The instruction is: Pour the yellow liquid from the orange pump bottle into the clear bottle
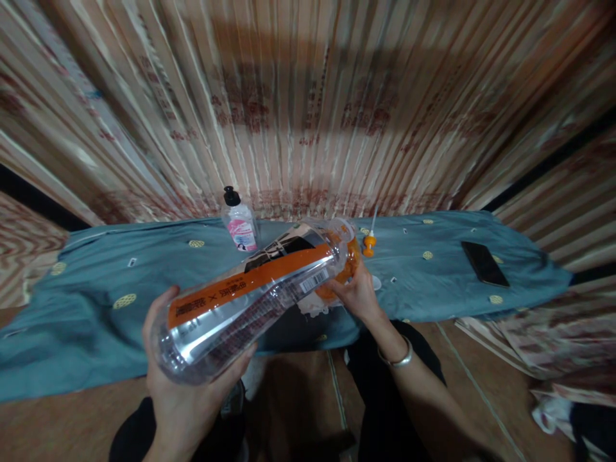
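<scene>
My left hand (192, 385) is wrapped round the near end of a large clear plastic bottle (250, 301) with an orange and silver label. The bottle is tilted, its far end raised toward the right. At that end my right hand (359, 292) is closed round a translucent orange bottle (353, 253). The two bottles meet or overlap there; whether their mouths touch I cannot tell. A crumpled white tissue (315, 307) shows below them. Just beyond my right hand lies an orange pump head (369, 244) with a pale tube.
A clear pump bottle (240, 228) with a black top and pink label stands at the back of the blue-green cloth (423, 292). A dark phone (485, 263) lies at the right. Pleated patterned curtains (308, 115) hang behind and on both sides. My knees are under the front edge.
</scene>
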A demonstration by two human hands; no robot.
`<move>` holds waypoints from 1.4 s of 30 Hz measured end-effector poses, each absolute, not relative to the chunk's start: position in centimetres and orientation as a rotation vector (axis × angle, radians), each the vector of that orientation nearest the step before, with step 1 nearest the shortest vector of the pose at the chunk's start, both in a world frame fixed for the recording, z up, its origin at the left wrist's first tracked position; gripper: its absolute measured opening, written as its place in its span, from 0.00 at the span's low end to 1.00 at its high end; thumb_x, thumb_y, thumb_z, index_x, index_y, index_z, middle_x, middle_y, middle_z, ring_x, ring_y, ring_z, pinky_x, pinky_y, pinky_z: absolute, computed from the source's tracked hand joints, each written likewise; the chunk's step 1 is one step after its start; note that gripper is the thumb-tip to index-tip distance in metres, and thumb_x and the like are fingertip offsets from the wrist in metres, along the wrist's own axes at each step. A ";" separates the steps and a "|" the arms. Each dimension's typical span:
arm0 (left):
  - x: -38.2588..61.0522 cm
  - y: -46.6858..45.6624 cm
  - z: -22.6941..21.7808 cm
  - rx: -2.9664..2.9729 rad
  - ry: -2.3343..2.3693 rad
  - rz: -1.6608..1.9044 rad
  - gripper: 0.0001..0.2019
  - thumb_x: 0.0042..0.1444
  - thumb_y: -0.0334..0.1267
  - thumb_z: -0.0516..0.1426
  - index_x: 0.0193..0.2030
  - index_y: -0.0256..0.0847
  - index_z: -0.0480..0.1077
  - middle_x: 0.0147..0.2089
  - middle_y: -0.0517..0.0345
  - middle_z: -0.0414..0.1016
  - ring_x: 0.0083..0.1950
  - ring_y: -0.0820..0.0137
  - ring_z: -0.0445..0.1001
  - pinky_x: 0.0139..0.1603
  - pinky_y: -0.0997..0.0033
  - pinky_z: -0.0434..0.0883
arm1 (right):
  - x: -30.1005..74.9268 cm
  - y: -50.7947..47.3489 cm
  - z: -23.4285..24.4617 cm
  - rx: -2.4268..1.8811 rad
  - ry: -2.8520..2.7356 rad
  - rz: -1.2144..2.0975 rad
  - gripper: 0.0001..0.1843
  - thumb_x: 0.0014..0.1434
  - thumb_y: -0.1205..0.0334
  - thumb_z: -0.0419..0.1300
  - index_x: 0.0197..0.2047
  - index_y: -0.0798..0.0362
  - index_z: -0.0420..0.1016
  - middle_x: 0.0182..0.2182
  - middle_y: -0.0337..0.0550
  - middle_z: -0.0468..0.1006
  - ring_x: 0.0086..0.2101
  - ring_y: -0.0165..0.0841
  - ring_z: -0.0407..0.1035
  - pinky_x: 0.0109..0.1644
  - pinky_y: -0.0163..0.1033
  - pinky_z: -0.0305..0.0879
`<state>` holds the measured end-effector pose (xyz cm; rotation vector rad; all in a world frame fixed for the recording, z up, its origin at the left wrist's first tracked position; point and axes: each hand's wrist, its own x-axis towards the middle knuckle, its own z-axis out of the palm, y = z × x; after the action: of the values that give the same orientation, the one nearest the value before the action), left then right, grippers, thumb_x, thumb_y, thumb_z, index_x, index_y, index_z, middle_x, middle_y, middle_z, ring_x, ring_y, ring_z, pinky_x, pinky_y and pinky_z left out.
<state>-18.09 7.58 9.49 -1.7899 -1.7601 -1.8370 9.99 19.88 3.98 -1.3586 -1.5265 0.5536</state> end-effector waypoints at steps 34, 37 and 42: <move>-18.9 7.0 9.1 -1.720 -1.994 -1.812 0.57 0.35 0.58 0.79 0.76 0.57 0.70 0.65 0.48 0.78 0.57 0.45 0.81 0.69 0.22 0.74 | 11.4 21.7 5.0 -1.236 -1.697 0.675 0.59 0.45 0.46 0.85 0.75 0.52 0.66 0.63 0.57 0.84 0.62 0.57 0.80 0.68 0.60 0.78; -19.7 7.0 8.6 -1.786 -1.969 -1.778 0.59 0.35 0.56 0.80 0.77 0.62 0.67 0.68 0.51 0.76 0.59 0.47 0.81 0.69 0.28 0.77 | 11.3 21.7 5.1 -1.233 -1.693 0.661 0.59 0.47 0.46 0.84 0.76 0.52 0.66 0.63 0.57 0.83 0.62 0.56 0.80 0.68 0.59 0.79; -19.9 6.9 8.7 -1.800 -1.961 -1.727 0.56 0.42 0.54 0.78 0.79 0.63 0.63 0.71 0.53 0.74 0.61 0.50 0.82 0.64 0.39 0.83 | 11.1 21.6 5.5 -1.249 -1.715 0.630 0.55 0.49 0.45 0.82 0.74 0.51 0.67 0.62 0.56 0.84 0.61 0.55 0.81 0.67 0.60 0.79</move>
<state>-19.89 6.89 8.67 -1.8002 -1.9610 -1.7269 11.09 21.58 5.46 -1.2489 -1.7148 0.6297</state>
